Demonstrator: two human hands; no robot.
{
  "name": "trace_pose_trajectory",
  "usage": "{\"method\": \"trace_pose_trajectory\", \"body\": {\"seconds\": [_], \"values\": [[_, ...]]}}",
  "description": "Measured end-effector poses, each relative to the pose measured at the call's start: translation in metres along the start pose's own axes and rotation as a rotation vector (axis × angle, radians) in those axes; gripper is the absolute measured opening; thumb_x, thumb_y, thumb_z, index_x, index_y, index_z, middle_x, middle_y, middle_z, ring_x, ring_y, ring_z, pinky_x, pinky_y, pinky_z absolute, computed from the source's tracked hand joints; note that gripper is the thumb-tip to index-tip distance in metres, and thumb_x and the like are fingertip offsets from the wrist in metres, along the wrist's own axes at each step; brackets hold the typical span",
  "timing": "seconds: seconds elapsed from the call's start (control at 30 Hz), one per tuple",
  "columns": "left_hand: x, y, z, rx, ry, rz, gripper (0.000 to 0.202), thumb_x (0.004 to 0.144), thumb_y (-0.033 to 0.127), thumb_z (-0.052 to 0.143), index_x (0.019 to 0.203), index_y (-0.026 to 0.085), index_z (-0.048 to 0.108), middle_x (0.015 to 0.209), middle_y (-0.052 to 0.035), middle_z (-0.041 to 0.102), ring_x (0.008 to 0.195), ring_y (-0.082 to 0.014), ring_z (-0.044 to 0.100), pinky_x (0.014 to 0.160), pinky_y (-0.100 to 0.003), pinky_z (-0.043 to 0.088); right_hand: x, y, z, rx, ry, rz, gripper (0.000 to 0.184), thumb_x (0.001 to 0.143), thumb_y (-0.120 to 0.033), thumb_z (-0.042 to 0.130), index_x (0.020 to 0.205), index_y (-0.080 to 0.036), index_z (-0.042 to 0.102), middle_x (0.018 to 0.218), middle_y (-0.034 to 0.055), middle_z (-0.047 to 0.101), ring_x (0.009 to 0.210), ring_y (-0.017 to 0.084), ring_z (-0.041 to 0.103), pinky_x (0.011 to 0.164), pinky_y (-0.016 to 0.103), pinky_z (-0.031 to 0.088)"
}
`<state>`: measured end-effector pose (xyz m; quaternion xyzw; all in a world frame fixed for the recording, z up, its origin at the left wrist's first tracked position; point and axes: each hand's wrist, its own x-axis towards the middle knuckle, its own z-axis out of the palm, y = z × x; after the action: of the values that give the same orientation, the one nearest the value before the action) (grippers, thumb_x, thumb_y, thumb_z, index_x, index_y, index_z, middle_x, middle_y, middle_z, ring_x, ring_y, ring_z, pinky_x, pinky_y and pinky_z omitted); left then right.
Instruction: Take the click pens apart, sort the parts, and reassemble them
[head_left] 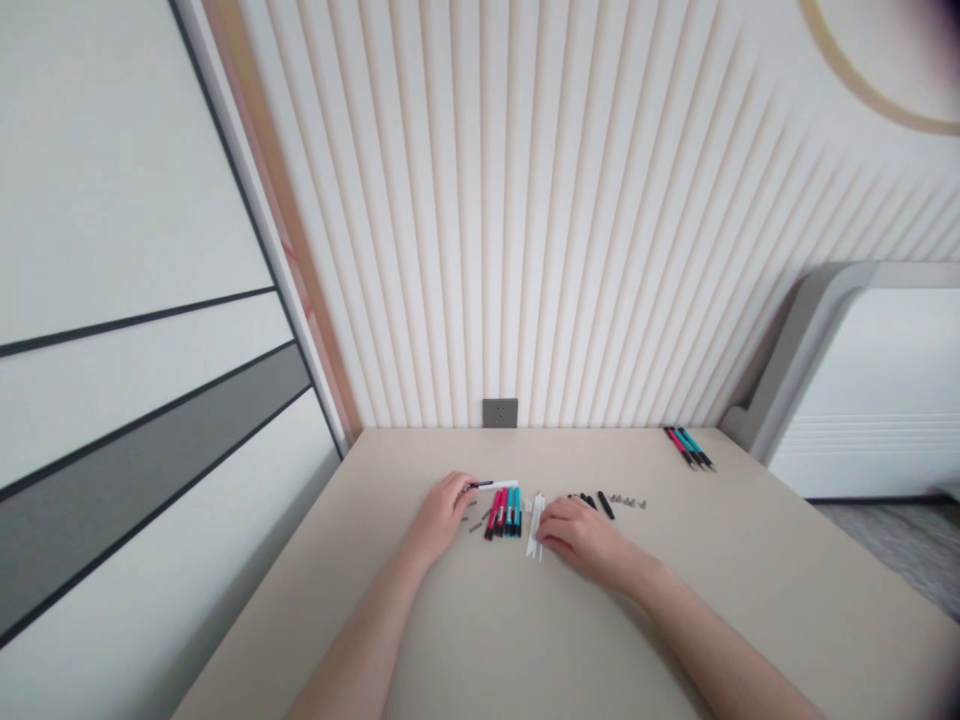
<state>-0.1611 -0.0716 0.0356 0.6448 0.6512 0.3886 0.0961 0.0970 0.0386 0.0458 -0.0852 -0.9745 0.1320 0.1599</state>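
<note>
My left hand [441, 515] has its fingertips pinched at one end of a thin black pen part [482, 485], which lies in front of a white strip [507, 484]. Small dark springs [477, 527] lie by those fingers. Between my hands is a row of pink pen barrels [496, 513] and blue pen barrels [514, 510] with black lower ends. Fingers bent and together, my right hand [581, 535] is down at a bundle of thin white pen refills [534, 530]; its grip is partly hidden. Black pen pieces [605, 504] show just beyond this hand.
Small metallic pieces [628, 502] lie right of the black ones. Several pens [688, 448], pink, blue and black, rest at the far right of the beige table [480, 630]. A wall socket [500, 413] sits behind it; a white cabinet [135, 400] stands left.
</note>
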Motion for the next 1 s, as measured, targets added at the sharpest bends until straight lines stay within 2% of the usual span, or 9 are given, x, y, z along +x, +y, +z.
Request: {"method": "trace_pose_trajectory", "body": {"seconds": [0.23, 0.4, 0.53, 0.63, 0.8, 0.9, 1.0], "values": [[0.002, 0.002, 0.001, 0.014, -0.005, 0.034, 0.019, 0.097, 0.031, 0.043, 0.096, 0.021, 0.059, 0.095, -0.0048, 0.062, 0.092, -0.0207, 0.059, 0.085, -0.033, 0.045, -0.003, -0.001, -0.006, 0.025, -0.020, -0.061, 0.023, 0.098, -0.027, 0.049, 0.090, -0.024, 0.070, 0.092, 0.0029, 0.069, 0.091, 0.017, 0.059, 0.080, 0.030, 0.038], [0.001, 0.001, 0.001, 0.028, -0.004, 0.035, 0.018, 0.095, 0.031, 0.045, 0.095, 0.021, 0.061, 0.094, -0.0047, 0.063, 0.092, -0.0211, 0.060, 0.084, -0.033, 0.046, -0.001, -0.005, -0.004, 0.053, -0.045, -0.081, 0.021, 0.098, -0.025, 0.050, 0.090, -0.023, 0.069, 0.094, 0.0042, 0.067, 0.093, 0.017, 0.059, 0.081, 0.029, 0.040], [0.001, -0.002, 0.002, 0.040, -0.004, 0.042, 0.015, 0.093, 0.028, 0.048, 0.093, 0.021, 0.062, 0.093, -0.0043, 0.064, 0.091, -0.0208, 0.060, 0.082, -0.032, 0.047, 0.001, -0.011, -0.001, 0.028, -0.024, -0.073, 0.018, 0.097, -0.023, 0.051, 0.089, -0.021, 0.067, 0.095, 0.0041, 0.066, 0.094, 0.017, 0.058, 0.082, 0.029, 0.041], [0.001, -0.003, 0.002, 0.040, -0.010, 0.052, 0.015, 0.093, 0.028, 0.049, 0.093, 0.021, 0.062, 0.092, -0.0041, 0.064, 0.090, -0.0204, 0.060, 0.081, -0.031, 0.047, 0.003, -0.013, -0.001, 0.059, 0.030, -0.095, 0.018, 0.099, -0.024, 0.046, 0.093, -0.021, 0.063, 0.096, 0.0045, 0.066, 0.093, 0.017, 0.058, 0.085, 0.031, 0.041], [0.000, -0.002, 0.002, 0.038, -0.027, 0.062, 0.014, 0.094, 0.028, 0.049, 0.094, 0.021, 0.061, 0.092, -0.0031, 0.063, 0.089, -0.0196, 0.060, 0.080, -0.030, 0.046, 0.002, -0.005, -0.002, 0.057, 0.179, 0.045, 0.024, 0.102, -0.026, 0.038, 0.099, -0.021, 0.061, 0.092, 0.0060, 0.067, 0.086, 0.018, 0.059, 0.080, 0.032, 0.044], [-0.001, -0.001, 0.002, 0.028, -0.041, 0.065, 0.013, 0.094, 0.027, 0.050, 0.095, 0.021, 0.061, 0.091, -0.0027, 0.063, 0.087, -0.0190, 0.060, 0.079, -0.029, 0.045, 0.000, 0.004, -0.002, 0.066, 0.209, 0.131, 0.024, 0.101, -0.025, 0.038, 0.105, -0.022, 0.062, 0.097, 0.0064, 0.067, 0.090, 0.019, 0.061, 0.082, 0.032, 0.047], [-0.001, 0.000, 0.002, 0.017, -0.055, 0.073, 0.014, 0.094, 0.028, 0.049, 0.095, 0.021, 0.061, 0.091, -0.0029, 0.063, 0.088, -0.0189, 0.060, 0.079, -0.029, 0.045, -0.002, 0.012, 0.001, 0.081, 0.224, 0.159, 0.026, 0.100, -0.020, 0.038, 0.109, -0.022, 0.063, 0.101, 0.0070, 0.067, 0.093, 0.019, 0.063, 0.084, 0.032, 0.049]]}}
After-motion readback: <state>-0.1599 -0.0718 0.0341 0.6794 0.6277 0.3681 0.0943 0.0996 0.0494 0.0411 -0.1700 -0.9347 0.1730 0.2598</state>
